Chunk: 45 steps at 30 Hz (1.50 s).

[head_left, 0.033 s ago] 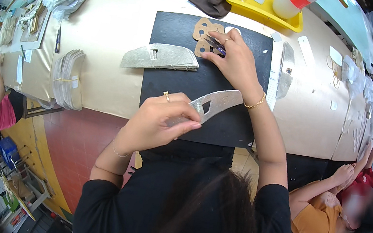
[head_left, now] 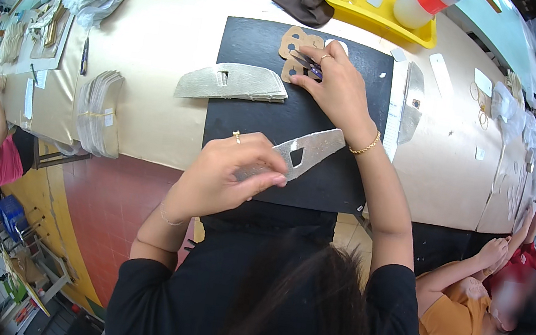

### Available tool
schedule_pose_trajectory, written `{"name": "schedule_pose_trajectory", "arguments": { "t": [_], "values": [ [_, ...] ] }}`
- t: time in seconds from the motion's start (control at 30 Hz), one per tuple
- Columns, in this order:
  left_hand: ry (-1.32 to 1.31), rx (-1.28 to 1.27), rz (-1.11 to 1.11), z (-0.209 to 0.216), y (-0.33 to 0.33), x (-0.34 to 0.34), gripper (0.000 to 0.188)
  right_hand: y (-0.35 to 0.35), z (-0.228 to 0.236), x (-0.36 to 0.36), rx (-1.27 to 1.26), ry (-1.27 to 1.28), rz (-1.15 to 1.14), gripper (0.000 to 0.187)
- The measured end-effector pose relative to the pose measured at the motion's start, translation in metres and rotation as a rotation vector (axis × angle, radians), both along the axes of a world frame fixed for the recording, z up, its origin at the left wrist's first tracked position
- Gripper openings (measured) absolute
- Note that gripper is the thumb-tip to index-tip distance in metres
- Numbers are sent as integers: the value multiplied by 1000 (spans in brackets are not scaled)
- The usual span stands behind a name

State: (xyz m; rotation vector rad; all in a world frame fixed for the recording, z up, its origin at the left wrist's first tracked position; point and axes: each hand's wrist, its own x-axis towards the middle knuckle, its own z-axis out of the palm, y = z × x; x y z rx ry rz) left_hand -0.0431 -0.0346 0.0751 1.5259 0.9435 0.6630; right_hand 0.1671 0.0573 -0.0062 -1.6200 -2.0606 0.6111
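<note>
Between the thumb and fingers of my left hand (head_left: pixel 240 167), a curved silver piece (head_left: pixel 315 148) with a small cut-out window is held tilted above the black mat (head_left: pixel 238 136). Farther up the mat, my right hand (head_left: pixel 335 81) has a dark two-pronged tool (head_left: pixel 308 63) tucked in it, its points toward the left. Its thumb and fingertips are bent over several brown cut-out pieces (head_left: pixel 292 42) with holes, touching or very close to them. A stack of similar silver pieces (head_left: pixel 245 85) lies left of those, partly off the mat.
A yellow tray (head_left: pixel 377 22) with a bottle (head_left: pixel 417 10) stands at the back, beside a dark brown cloth (head_left: pixel 303 0). A banded bundle of pale strips (head_left: pixel 97 113) lies at left. Another silver piece (head_left: pixel 412 105) is right of the mat. Co-workers sit at both sides.
The silver piece in my left hand has turned slightly, its free end a little lower and flatter. My right hand stays over the brown pieces.
</note>
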Motion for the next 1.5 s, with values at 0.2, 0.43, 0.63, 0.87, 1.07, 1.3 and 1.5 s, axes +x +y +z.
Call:
{"name": "schedule_pose_trajectory", "arguments": {
  "t": [0.2,0.43,0.63,0.87,1.07,1.3,1.5],
  "values": [
    [-260,-424,167,4,-4,-16,47,-3,-4,-11,-20,-75,-4,34],
    [-346,-499,186,-1,5,-17,49,-7,-2,-13,-15,-66,2,33],
    [-258,-472,143,2,2,-15,47,-16,6,-8,-108,-163,28,34],
    [-187,-421,-80,-2,4,-12,37,-27,8,8,51,16,99,18],
    [-131,-385,-175,0,5,-8,37,6,-5,-9,57,77,325,32],
    [-139,-365,-173,-4,4,-14,37,-9,8,4,-6,-116,302,29],
    [-130,-309,-276,-8,10,-9,38,-47,8,22,-149,-84,80,28]
  ]
}}
